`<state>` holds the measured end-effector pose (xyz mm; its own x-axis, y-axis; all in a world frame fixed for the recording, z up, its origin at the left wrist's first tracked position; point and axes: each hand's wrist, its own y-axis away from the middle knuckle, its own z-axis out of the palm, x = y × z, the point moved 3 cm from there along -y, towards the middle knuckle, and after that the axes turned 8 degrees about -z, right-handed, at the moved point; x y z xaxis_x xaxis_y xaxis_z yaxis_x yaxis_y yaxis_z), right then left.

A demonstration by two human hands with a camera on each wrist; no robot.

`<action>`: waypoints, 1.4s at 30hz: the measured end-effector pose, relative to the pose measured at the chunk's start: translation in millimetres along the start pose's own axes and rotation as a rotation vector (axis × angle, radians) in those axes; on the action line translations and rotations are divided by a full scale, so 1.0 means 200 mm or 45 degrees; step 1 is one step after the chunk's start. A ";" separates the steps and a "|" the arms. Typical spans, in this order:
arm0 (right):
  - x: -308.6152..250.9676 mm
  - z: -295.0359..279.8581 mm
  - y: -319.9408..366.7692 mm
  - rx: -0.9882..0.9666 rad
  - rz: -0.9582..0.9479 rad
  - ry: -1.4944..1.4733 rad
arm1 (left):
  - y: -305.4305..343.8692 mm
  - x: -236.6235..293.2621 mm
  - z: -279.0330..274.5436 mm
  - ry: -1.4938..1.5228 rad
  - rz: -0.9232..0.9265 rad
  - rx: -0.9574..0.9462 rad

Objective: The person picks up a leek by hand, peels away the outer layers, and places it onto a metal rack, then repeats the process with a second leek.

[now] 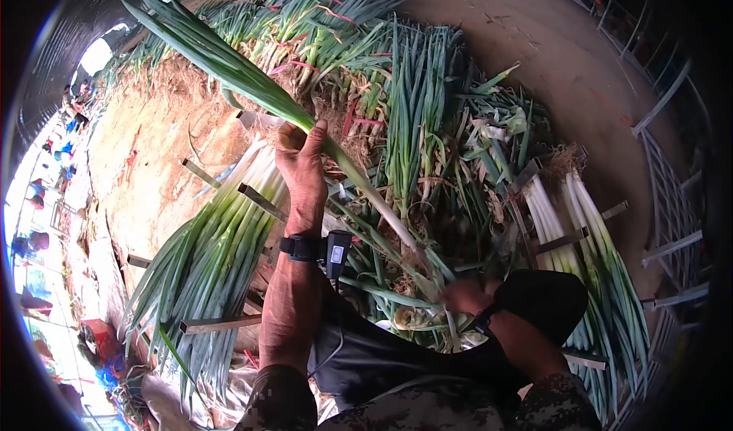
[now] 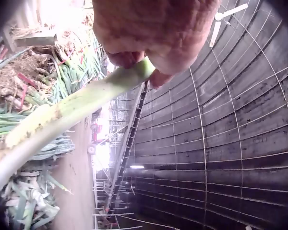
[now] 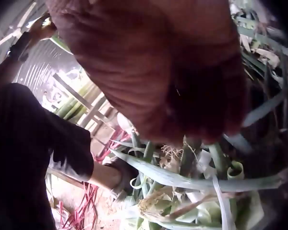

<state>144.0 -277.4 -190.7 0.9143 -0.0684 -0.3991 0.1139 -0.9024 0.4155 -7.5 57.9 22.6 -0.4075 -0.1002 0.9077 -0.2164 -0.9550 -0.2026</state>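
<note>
My left hand (image 1: 304,160) grips a long green onion (image 1: 366,189) around the middle of its stalk. Its green leaves point up to the far left, and the pale root end slants down toward my knees. In the left wrist view the white shank (image 2: 62,112) runs down to the left from the fingers. Low by my right knee, my right hand (image 1: 467,297) is blurred, over a heap of loose leaves and peelings (image 1: 412,318). In the right wrist view its fingers (image 3: 206,103) are dark and bent downward above the scraps; I cannot tell whether they hold anything.
Trimmed green onions (image 1: 221,248) lie on a metal rack to the left, and another batch (image 1: 592,251) lies on a rack to the right. Behind, bundles tied with red bands (image 1: 305,41) cover the ground. Red strips (image 3: 84,206) lie by a foot.
</note>
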 end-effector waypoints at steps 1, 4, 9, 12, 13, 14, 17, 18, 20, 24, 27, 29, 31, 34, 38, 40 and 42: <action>0.00 0.04 0.00 -0.228 -0.016 0.017 | 0.00 -0.01 -0.01 0.002 -0.024 -0.035; -0.04 -0.23 -0.02 0.374 0.037 -0.451 | -0.01 -0.03 0.00 0.055 -0.107 -0.147; -0.27 -0.79 -0.09 0.983 -0.145 -1.031 | 0.03 -0.05 0.06 0.238 -0.360 -0.430; -0.32 -0.95 -0.14 1.119 -0.212 -1.060 | 0.06 -0.08 0.09 0.402 -0.428 -0.514; -0.32 -0.97 -0.16 1.152 -0.221 -1.051 | 0.07 -0.09 0.10 0.465 -0.455 -0.524; -0.32 -0.98 -0.20 1.168 -0.206 -1.039 | 0.08 -0.10 0.11 0.502 -0.494 -0.521; -0.32 -0.96 -0.24 1.033 -0.255 -1.185 | 0.10 -0.10 0.16 0.801 -0.602 -0.497; -0.33 -0.95 -0.24 0.901 -0.191 -1.311 | 0.11 -0.11 0.18 0.865 -0.660 -0.427; -0.37 -0.94 -0.25 0.791 -0.219 -1.374 | 0.09 -0.14 0.15 0.974 -0.660 -0.482; -0.44 -0.93 -0.28 0.793 -0.144 -1.239 | 0.09 -0.15 0.13 1.014 -0.774 -0.358; -0.43 -0.91 -0.30 0.922 -0.213 -1.165 | 0.10 -0.15 0.14 0.963 -0.765 -0.309; -0.44 -0.92 -0.30 1.038 -0.301 -1.105 | 0.12 -0.10 0.16 0.960 -0.737 -0.307; -0.45 -0.95 -0.29 0.990 -0.250 -1.022 | 0.13 -0.10 0.17 0.917 -0.758 -0.257; -0.47 -0.98 -0.27 0.939 -0.179 -0.930 | 0.12 -0.10 0.16 0.912 -0.761 -0.302; -0.47 -0.98 -0.27 1.000 -0.201 -0.766 | 0.12 -0.12 0.16 0.900 -0.757 -0.352; -0.45 -0.97 -0.27 1.007 -0.178 -0.655 | 0.13 -0.11 0.16 0.924 -0.765 -0.381; -0.41 -0.92 -0.28 0.976 -0.104 -0.820 | 0.13 -0.11 0.17 0.933 -0.775 -0.392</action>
<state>134.7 -143.1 -31.1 0.5049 -0.0066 -0.8632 -0.3215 -0.9295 -0.1810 25.1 25.3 9.3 -0.5748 0.6774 0.4591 -0.7482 -0.6623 0.0405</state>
